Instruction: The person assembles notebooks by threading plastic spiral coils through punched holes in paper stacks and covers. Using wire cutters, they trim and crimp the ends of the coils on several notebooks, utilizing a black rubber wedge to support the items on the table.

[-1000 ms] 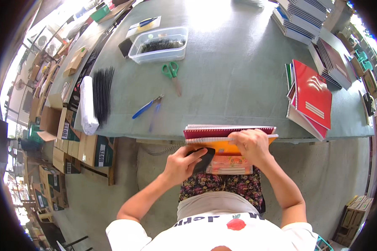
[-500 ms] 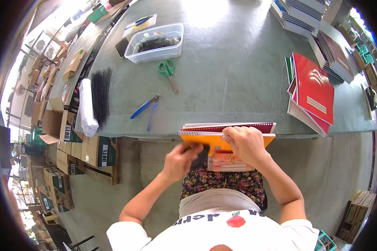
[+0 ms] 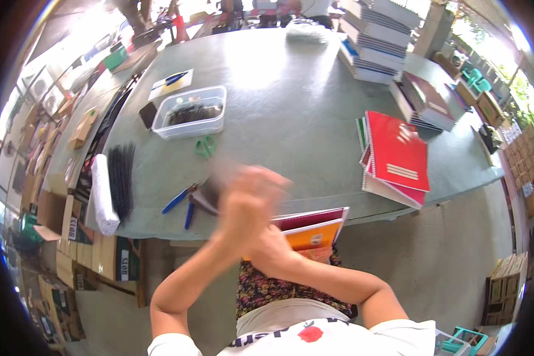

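An orange-covered notebook (image 3: 323, 232) stands tilted at the table's front edge, before my lap. Behind it is a maroon cover with a row of punched holes along its edge. My right hand (image 3: 273, 252) grips the notebook's left end. My left hand (image 3: 252, 193), smeared by motion, is raised above the right wrist, and its fingers cannot be made out. Beside it is a blurred dark object (image 3: 205, 197); whether the hand holds it I cannot tell. Blue-handled pliers (image 3: 179, 199) lie just left of that object, with green-handled scissors (image 3: 206, 146) farther back.
A clear plastic tub (image 3: 190, 127) holds black pieces. Black binding combs (image 3: 121, 181) lie beside a white roll (image 3: 102, 199) at the left. Red spiral notebooks (image 3: 397, 151) are piled on the right, with tall notebook stacks (image 3: 374, 47) behind. Cartons (image 3: 104, 255) stand below left.
My left hand has swung up and forward over the table. The right hand has shifted to the notebook's left end. The view has tilted up, showing more of the far side.
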`<state>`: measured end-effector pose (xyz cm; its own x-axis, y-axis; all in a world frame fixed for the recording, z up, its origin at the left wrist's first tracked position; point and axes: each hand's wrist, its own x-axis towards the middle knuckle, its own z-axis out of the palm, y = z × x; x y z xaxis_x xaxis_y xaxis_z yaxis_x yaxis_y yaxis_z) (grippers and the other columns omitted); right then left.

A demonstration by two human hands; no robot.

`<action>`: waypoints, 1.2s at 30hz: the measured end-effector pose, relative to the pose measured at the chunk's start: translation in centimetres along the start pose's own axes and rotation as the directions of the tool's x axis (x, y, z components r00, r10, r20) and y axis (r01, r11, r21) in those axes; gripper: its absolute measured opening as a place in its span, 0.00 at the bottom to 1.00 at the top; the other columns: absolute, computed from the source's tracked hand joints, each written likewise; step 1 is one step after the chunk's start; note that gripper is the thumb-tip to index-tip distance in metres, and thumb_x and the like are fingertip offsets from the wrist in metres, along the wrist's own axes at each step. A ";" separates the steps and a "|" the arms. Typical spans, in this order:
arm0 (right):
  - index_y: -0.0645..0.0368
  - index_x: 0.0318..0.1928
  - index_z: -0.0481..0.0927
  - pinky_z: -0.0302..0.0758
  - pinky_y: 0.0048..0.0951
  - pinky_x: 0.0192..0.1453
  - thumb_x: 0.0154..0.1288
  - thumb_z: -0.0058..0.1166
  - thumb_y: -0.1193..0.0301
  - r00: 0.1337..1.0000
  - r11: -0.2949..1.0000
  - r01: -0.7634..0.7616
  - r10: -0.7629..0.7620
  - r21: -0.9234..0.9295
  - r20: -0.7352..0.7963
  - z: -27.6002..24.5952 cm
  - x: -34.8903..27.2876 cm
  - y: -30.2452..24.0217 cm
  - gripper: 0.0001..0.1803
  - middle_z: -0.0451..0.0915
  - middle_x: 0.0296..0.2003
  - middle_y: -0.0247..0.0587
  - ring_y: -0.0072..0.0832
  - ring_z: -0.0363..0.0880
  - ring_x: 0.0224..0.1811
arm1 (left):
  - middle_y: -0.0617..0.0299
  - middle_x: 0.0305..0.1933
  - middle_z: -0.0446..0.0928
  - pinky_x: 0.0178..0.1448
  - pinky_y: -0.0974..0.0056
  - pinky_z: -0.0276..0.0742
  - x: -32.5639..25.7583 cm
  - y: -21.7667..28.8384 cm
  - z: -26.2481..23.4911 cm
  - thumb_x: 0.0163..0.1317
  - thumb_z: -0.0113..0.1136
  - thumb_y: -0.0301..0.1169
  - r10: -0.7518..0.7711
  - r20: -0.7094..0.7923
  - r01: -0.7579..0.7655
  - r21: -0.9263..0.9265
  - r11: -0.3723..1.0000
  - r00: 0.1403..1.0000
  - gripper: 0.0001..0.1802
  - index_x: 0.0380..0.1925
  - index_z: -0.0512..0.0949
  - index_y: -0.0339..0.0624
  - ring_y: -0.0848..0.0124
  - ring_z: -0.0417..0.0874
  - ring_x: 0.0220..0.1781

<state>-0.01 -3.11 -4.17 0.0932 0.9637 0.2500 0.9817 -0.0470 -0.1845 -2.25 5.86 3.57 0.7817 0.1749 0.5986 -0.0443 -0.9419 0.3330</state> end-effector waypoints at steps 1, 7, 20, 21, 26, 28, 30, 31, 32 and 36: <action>0.59 0.34 0.74 0.73 0.38 0.38 0.51 0.55 0.68 0.989 0.994 -0.089 0.081 0.058 0.125 1.1 0.0 0.1 0.11 0.79 0.33 0.42 0.37 0.79 0.37 | 0.56 0.40 0.77 0.53 0.56 0.69 1.1 4.1 0.9 0.51 0.58 0.29 0.298 0.154 -0.257 -0.240 0.936 0.942 0.10 0.35 0.80 0.43 0.59 0.75 0.47; 0.57 0.34 0.83 0.78 0.37 0.40 0.54 0.54 0.69 0.803 0.935 -0.349 0.261 0.068 0.536 -0.5 4.5 -1.8 0.09 0.84 0.34 0.42 0.36 0.84 0.39 | 0.43 0.38 0.77 0.55 0.53 0.70 1.9 24.3 4.8 0.69 0.39 0.50 0.934 0.329 0.504 -0.835 0.220 0.138 0.30 0.36 0.77 0.28 0.52 0.77 0.47; 0.57 0.32 0.81 0.77 0.37 0.35 0.56 0.53 0.66 0.933 0.936 -0.291 0.230 0.199 0.278 0.3 3.5 -1.1 0.09 0.83 0.28 0.44 0.37 0.84 0.34 | 0.48 0.25 0.74 0.39 0.56 0.70 -2.7 23.5 8.6 0.64 0.46 0.36 0.897 0.250 0.547 -0.837 0.012 0.363 0.16 0.28 0.72 0.31 0.56 0.75 0.30; 0.57 0.34 0.79 0.77 0.38 0.34 0.57 0.52 0.67 0.966 0.947 -0.228 0.191 0.226 0.176 0.5 3.6 -1.3 0.08 0.83 0.27 0.44 0.38 0.83 0.33 | 0.48 0.25 0.74 0.39 0.56 0.70 -2.4 23.4 8.4 0.64 0.46 0.36 0.894 0.254 0.546 -0.838 0.012 0.370 0.16 0.28 0.72 0.31 0.56 0.75 0.30; 0.53 0.34 0.76 0.77 0.39 0.38 0.52 0.51 0.73 0.960 0.948 -0.207 0.148 0.243 0.239 1.2 3.9 -0.8 0.07 0.80 0.32 0.44 0.43 0.81 0.37 | 0.44 0.22 0.74 0.35 0.51 0.71 -1.5 22.7 7.9 0.64 0.43 0.43 0.878 0.389 0.240 -0.913 0.329 0.280 0.24 0.22 0.74 0.30 0.47 0.75 0.29; 0.54 0.36 0.77 0.78 0.39 0.41 0.53 0.52 0.73 0.911 0.962 -0.225 0.152 0.152 0.382 -1.5 4.6 -0.9 0.08 0.80 0.34 0.43 0.40 0.82 0.39 | 0.44 0.20 0.74 0.32 0.52 0.74 -0.5 21.5 6.3 0.62 0.45 0.50 0.784 0.548 0.057 -0.828 0.558 0.292 0.30 0.17 0.74 0.31 0.46 0.77 0.28; 0.55 0.36 0.77 0.78 0.39 0.41 0.53 0.54 0.74 0.904 0.972 -0.205 0.141 0.118 0.404 -2.7 4.9 -0.8 0.08 0.81 0.34 0.42 0.39 0.82 0.39 | 0.46 0.20 0.75 0.31 0.53 0.74 -0.6 20.4 4.4 0.62 0.46 0.52 0.685 0.604 0.049 -0.764 0.644 0.407 0.30 0.17 0.75 0.33 0.49 0.77 0.26; 0.55 0.38 0.76 0.78 0.40 0.41 0.53 0.53 0.74 0.919 0.972 -0.204 0.148 0.119 0.366 -2.0 4.3 0.1 0.09 0.81 0.34 0.42 0.40 0.82 0.39 | 0.48 0.19 0.75 0.30 0.55 0.74 -0.8 19.8 4.3 0.62 0.47 0.53 0.630 0.615 0.009 -0.719 0.695 0.474 0.30 0.16 0.76 0.36 0.51 0.77 0.25; 0.55 0.36 0.79 0.78 0.35 0.41 0.55 0.52 0.72 0.962 0.980 -0.162 0.130 0.117 0.240 -2.4 3.4 0.0 0.07 0.83 0.33 0.41 0.36 0.83 0.40 | 0.54 0.22 0.76 0.28 0.59 0.73 -2.4 18.3 4.6 0.61 0.50 0.52 0.614 0.488 -0.215 -0.647 0.732 0.621 0.26 0.20 0.76 0.39 0.60 0.78 0.26; 0.52 0.43 0.74 0.76 0.39 0.38 0.57 0.52 0.69 0.986 0.954 -0.155 0.134 0.257 0.099 -0.4 -2.3 4.4 0.12 0.81 0.34 0.44 0.39 0.81 0.38 | 0.59 0.32 0.73 0.49 0.52 0.66 -4.6 5.3 -3.2 0.47 0.65 0.38 0.282 0.211 -0.247 -0.176 0.953 0.936 0.11 0.27 0.77 0.45 0.60 0.73 0.40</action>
<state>4.19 -5.61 -5.19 0.2068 0.9700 0.1279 0.8794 -0.1270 -0.4589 -8.09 0.99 4.94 0.8504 -0.1623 0.5005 -0.3449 -0.8902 0.2975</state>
